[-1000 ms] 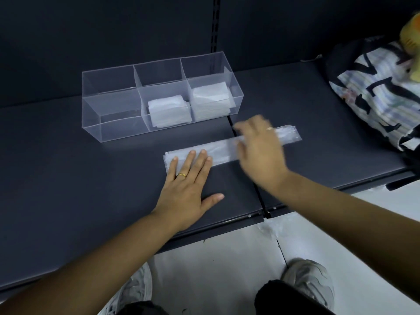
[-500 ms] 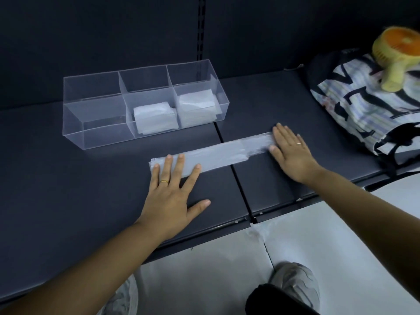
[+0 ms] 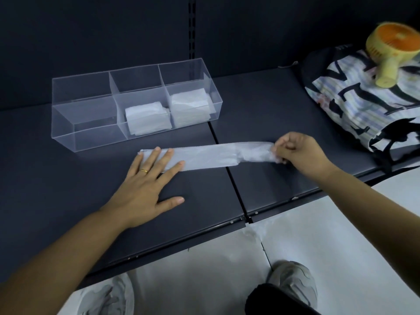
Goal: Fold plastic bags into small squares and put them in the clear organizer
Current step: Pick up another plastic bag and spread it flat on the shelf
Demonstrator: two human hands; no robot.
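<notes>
Between the left hand [image 3: 145, 189] and the right hand [image 3: 300, 153] the bag strip [image 3: 204, 155] spans the dark shelf [image 3: 68, 189]; nearer the person, the shelf gives open passage. Beyond the left hand stands the clear organizer [image 3: 86, 114], its leftmost compartment free. Right of the right hand, a patterned bag [image 3: 363, 105] topped by a fan [image 3: 395, 48] blocks the way.
</notes>
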